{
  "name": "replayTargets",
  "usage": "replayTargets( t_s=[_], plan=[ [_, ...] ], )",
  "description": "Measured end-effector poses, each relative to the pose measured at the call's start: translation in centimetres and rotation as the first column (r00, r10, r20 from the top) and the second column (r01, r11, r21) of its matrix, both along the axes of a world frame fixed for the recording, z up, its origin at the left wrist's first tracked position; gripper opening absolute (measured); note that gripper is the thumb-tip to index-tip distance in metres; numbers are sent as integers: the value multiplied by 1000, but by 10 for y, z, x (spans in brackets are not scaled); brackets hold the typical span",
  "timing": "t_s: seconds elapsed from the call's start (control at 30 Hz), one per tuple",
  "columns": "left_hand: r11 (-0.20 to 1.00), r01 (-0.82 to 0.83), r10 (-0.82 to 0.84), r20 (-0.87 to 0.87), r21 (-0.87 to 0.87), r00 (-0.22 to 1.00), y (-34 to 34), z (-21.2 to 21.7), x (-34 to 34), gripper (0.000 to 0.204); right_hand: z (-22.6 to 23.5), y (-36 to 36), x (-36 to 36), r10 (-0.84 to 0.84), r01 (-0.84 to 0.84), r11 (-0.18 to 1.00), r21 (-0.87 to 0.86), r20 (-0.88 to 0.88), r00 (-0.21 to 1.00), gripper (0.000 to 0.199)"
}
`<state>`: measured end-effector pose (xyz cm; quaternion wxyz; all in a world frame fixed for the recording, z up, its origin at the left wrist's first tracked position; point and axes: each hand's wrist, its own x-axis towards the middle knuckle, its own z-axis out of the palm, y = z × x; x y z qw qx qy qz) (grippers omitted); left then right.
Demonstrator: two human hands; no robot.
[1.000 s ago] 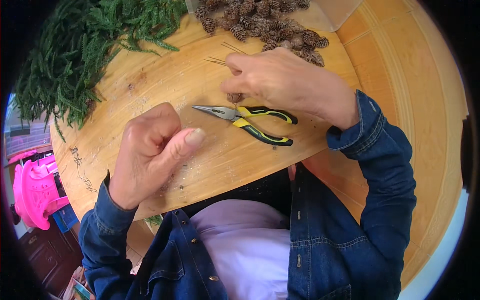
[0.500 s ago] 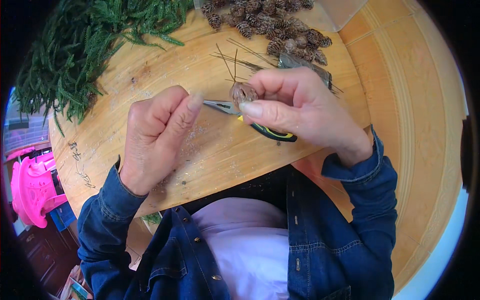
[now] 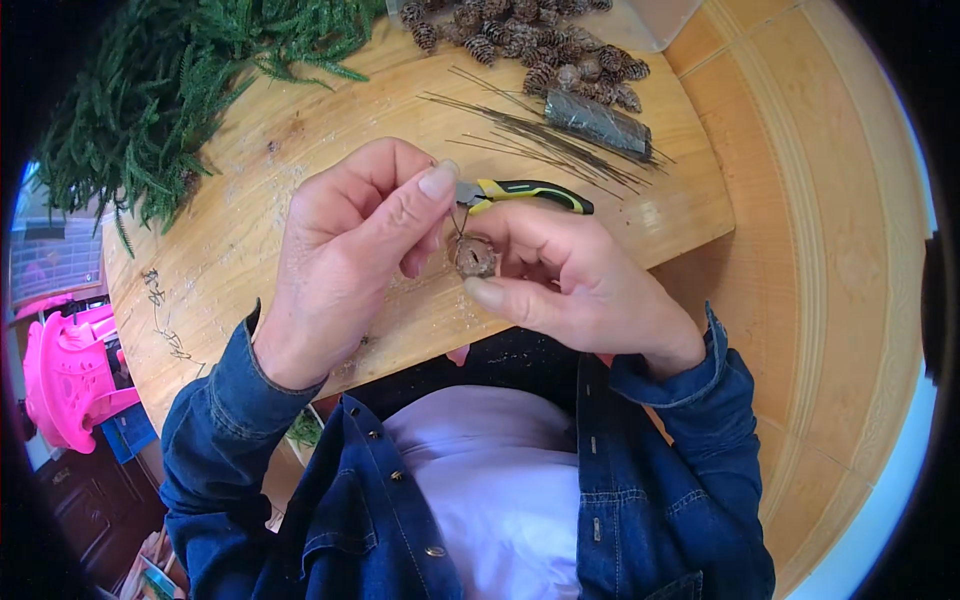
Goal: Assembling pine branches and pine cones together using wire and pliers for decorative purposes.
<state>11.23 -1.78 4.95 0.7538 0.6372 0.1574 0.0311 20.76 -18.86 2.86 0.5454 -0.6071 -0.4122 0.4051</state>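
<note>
A brown pine cone (image 3: 474,258) is pinched between the thumb and fingers of my right hand (image 3: 585,275), above the table's near edge. Thin dark wire (image 3: 459,222) rises from the cone's top. My left hand (image 3: 345,235) is closed, thumb against forefinger, on the wire's upper part; its exact grip is partly hidden behind the thumb. Just beyond both hands lie pliers (image 3: 535,189) with black and yellow handles, their jaws partly covered by the left thumb.
Loose wires (image 3: 545,140) lie farther back beside a dark wrapped roll (image 3: 598,124). Several pine cones (image 3: 540,45) are heaped at the far right by a clear plastic container (image 3: 655,25). Green artificial branches (image 3: 170,110) cover the far left of the wooden table (image 3: 240,250).
Both hands have come closer together. My right hand has brought the pine cone nearer to me, and my left fingers, apart from the wire before, now pinch it.
</note>
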Motion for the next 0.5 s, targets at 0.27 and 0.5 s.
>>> replayTargets(
  t_s=[0.27, 0.5],
  plan=[
    [997, -78, 77, 92, 8, 993, -10, -2, -14, 18, -6, -1, -20, -158, 152, 975, 165, 26, 987, 17],
    [976, -103, 95, 51, 192, 994, 38, -10, 0, 17, -4, -8, -12, -175, 181, 980, 81, -71, 982, 17]
  ],
)
